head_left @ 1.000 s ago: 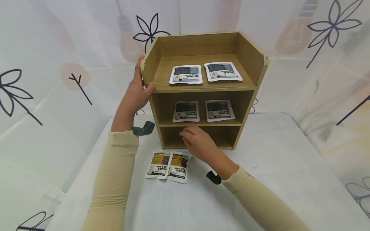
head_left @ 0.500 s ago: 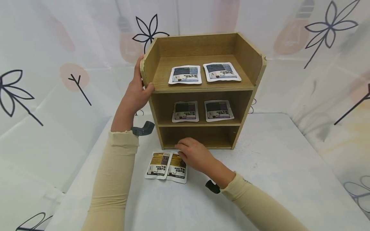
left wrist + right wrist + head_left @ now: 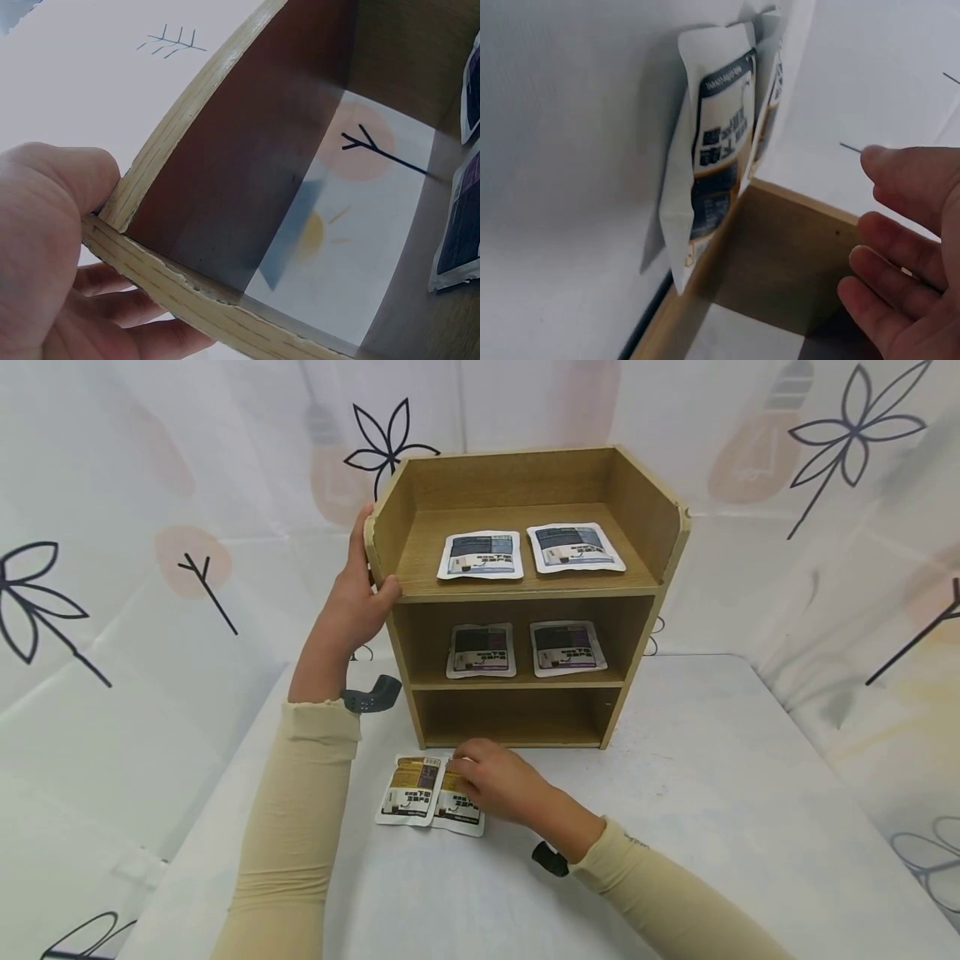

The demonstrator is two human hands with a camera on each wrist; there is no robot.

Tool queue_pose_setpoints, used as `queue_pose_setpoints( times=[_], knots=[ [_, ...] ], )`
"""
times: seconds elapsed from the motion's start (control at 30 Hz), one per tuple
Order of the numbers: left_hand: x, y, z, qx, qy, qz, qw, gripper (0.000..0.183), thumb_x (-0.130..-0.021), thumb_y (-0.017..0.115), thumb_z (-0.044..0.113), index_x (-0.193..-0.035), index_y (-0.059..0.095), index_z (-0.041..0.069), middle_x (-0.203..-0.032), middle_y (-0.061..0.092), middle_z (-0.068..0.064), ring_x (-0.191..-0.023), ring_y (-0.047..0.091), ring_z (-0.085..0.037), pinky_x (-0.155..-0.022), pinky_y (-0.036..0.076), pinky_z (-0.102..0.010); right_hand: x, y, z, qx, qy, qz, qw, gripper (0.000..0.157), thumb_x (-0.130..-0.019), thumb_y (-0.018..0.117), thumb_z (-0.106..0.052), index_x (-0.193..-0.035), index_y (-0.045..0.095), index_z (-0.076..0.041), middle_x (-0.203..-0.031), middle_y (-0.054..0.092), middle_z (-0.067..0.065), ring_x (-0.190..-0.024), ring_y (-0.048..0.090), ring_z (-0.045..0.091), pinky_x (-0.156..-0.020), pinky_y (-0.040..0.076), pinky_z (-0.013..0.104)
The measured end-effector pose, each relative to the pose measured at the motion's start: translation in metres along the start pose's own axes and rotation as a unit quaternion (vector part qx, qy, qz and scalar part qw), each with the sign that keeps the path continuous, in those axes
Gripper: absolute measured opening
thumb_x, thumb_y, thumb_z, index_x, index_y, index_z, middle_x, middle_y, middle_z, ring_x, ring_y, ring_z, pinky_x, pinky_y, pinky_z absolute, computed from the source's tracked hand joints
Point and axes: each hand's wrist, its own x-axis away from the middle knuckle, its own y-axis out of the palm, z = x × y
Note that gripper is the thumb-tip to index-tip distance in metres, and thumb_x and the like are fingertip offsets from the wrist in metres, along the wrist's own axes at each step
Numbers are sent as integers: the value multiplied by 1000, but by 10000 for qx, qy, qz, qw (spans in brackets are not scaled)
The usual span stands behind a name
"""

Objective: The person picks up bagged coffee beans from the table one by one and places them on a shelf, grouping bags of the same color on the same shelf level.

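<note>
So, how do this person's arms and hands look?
The left sleeve and right sleeve are pale beige, the right with a small dark marking. A dark curved fitting shows at the left sleeve's end, another dark fitting at the right's. The left hand and right hand are bare.

Backdrop's pretty much pale, creased sheeting (image 3: 90,468) printed with dark line-drawn flowers (image 3: 852,430) and faded peachy lightbulbs (image 3: 753,460), running behind and along both sides of a whitish desk (image 3: 720,777). Light's soft.

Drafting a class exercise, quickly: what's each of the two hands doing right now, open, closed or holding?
Left hand: holding the wooden shelf unit by its side.
Right hand: open, holding nothing, near the yellow-labelled pouches.
</note>
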Motion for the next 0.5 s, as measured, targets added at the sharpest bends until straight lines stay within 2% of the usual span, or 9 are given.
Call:
queue_pose_setpoints(
  times=[0.23,0.5],
  knots=[
    [0,0,0,28,-13,8,10000,85,-93,43,15,-143,-8,61,-157,24,-5,-131,41,-30,-104,43,-50,1,10,-3,133,-221,-367,9990,31,-87,71,-24,-117,69,-16,-117,64,0,-115,57,17,-102,47,32],
    [0,-1,0,39,-16,7,10000,85,-93,43,15,-144,-8,60,-157,24,-4,-132,40,-29,-104,43,-50,2,15,-9,214,-116,-866,9959,49,-85,71,-40,-126,64,-14,-127,61,2,-123,55,20,-106,44,35]
  ],
)
